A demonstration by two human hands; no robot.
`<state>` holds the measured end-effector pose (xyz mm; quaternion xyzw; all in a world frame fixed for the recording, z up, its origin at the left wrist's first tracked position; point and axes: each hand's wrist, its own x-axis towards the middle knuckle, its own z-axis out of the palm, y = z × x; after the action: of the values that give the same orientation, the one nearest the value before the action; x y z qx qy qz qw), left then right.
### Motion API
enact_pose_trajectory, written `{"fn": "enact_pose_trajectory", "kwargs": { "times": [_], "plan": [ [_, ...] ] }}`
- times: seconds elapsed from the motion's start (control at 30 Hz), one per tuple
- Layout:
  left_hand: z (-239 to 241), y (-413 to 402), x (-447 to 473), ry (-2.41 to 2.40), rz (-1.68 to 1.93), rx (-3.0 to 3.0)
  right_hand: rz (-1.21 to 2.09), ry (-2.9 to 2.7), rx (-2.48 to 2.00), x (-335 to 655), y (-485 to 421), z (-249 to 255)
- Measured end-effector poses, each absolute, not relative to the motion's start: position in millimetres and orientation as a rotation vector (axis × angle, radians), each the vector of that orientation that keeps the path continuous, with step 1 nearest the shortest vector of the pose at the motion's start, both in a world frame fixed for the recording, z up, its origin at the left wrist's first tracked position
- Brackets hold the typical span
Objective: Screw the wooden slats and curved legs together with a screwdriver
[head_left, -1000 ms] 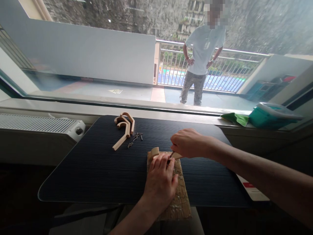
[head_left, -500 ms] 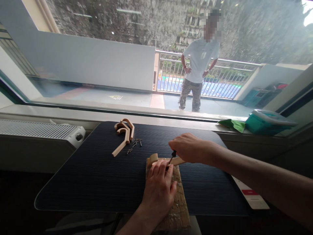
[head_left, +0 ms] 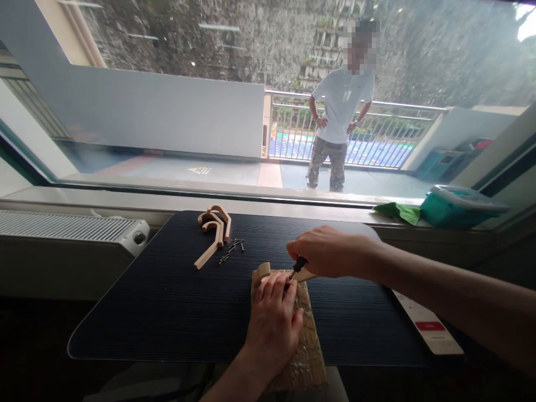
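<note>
My left hand (head_left: 274,321) lies palm down, fingers together, pressing a curved wooden piece (head_left: 263,271) onto a woven bamboo mat (head_left: 307,346). My right hand (head_left: 324,251) is closed around a small screwdriver (head_left: 296,266) with a dark handle, its tip pointing down at the wood just beside my left fingertips. Further back on the dark table (head_left: 167,301) lie several more curved wooden pieces (head_left: 214,229) and a small heap of screws (head_left: 233,247).
A white radiator (head_left: 71,229) stands at the left. On the window sill at the right are a green cloth (head_left: 400,212) and a teal box (head_left: 456,207). A white card (head_left: 427,329) lies at the table's right edge. Outside the window a person (head_left: 339,123) stands by a railing.
My right hand has lifted slightly, so the screwdriver's dark handle now shows under it. The left hand stays pressed on the wood. The view has shifted a little.
</note>
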<state>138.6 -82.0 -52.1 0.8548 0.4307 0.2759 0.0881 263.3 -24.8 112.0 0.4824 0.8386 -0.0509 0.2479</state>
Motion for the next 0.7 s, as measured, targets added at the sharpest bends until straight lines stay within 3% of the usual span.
{"fn": "enact_pose_trajectory", "kwargs": {
  "times": [0.47, 0.7],
  "plan": [
    [-53, -80, 140, 1.271, 0.822, 2.575, -0.028, 2.29, 1.394, 266, -17, 94],
    [-54, -81, 140, 1.274, 0.827, 2.585, -0.15, 2.395, 1.282, 266, -23, 105]
  ]
}}
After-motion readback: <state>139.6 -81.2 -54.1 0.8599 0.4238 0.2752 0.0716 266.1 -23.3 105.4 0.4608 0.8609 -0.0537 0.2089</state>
